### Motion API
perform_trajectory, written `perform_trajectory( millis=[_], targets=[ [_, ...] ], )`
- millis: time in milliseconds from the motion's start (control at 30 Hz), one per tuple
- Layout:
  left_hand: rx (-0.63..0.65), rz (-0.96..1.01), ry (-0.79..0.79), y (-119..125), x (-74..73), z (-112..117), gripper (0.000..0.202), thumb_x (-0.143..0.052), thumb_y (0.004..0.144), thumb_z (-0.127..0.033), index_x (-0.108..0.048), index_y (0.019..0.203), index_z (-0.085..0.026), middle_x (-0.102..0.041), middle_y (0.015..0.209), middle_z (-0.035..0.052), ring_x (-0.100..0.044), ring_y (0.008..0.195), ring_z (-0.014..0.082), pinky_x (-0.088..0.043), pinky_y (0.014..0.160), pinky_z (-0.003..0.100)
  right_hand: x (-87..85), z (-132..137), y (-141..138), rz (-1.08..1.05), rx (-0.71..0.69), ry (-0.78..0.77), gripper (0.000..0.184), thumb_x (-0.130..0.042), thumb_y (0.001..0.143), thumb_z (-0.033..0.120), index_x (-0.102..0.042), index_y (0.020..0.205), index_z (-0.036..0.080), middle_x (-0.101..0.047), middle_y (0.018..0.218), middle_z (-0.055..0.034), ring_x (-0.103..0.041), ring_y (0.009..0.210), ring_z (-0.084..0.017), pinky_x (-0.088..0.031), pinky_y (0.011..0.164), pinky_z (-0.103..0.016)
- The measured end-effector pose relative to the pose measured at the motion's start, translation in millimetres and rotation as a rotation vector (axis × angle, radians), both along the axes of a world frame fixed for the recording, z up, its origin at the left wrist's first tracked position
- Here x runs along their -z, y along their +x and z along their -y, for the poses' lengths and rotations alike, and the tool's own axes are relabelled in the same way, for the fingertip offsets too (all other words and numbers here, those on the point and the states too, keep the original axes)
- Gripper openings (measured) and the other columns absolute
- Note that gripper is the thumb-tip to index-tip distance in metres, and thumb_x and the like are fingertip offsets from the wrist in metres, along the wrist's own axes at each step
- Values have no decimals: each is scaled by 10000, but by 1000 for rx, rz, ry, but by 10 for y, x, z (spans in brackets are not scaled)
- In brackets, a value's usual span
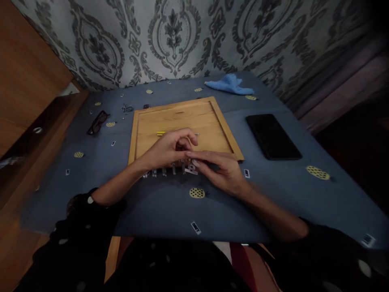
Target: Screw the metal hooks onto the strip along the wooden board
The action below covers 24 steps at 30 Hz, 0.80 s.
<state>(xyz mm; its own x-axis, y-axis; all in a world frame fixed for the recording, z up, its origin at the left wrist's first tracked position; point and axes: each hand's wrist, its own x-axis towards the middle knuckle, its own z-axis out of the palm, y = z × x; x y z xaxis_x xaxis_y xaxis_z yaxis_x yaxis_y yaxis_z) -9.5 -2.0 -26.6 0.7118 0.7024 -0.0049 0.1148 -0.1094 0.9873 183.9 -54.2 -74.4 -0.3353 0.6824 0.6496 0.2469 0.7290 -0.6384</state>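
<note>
My left hand [174, 148] and my right hand [223, 172] meet over the front edge of a wooden tray [174, 107] with a raised rim. The fingertips of both are closed together around something small, mostly hidden by the fingers. A small silvery metal piece [191, 168] shows just under my right fingertips; whether it is gripped is unclear. To its left, several small metal parts [164, 172] stand in a row along the tray's near edge. Behind my left hand, a thin yellow-handled tool [161, 133] lies on the tray, its metal tip poking out past the knuckles.
Right of the tray lies a black phone or tablet [273, 136]. A blue cloth [231, 84] is crumpled at the back. Dark-framed glasses [98, 123] and a small metallic tangle [127, 108] sit to the left. Blue patterned cloth [158, 211] covers the table; wooden furniture [33, 61] borders the left.
</note>
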Motion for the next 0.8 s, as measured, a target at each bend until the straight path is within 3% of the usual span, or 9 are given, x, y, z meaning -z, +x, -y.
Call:
perform_trajectory(
  millis=[300,433,567,800],
  targets=[
    [13,6,22,-11,-26,-6,384,-740,838,-451,-530,973,-159,-680,773,1,-625,613,81,-478,541,183,0,-12,35,24,145,6,286,-605,954,144,-744,1171,267,-808,1055,-4,-776,901,-156,-634,813,-271],
    [-95,-30,146,-107,-136,-65,295,-725,858,-369,-554,961,-151,-721,833,26,-678,689,86,-494,575,161,10,-35,74,49,225,-34,221,-605,958,207,-770,1101,242,-814,986,-22,-775,859,-179,-628,798,-295],
    [-205,-29,236,-244,-228,-82,272,-706,869,-378,-556,950,-165,-724,799,20,-672,644,88,-478,528,162,27,2,123,98,369,-159,185,-638,928,302,-792,996,225,-811,920,-53,-764,787,-222,-611,735,-328],
    [-242,-84,316,-431,-56,-26,223,-669,891,-352,-571,937,-157,-701,787,21,-655,641,80,-478,556,168,4,197,134,144,394,-378,197,-646,886,344,-765,815,204,-727,643,-24,-645,546,-163,-478,529,-270]
  ],
)
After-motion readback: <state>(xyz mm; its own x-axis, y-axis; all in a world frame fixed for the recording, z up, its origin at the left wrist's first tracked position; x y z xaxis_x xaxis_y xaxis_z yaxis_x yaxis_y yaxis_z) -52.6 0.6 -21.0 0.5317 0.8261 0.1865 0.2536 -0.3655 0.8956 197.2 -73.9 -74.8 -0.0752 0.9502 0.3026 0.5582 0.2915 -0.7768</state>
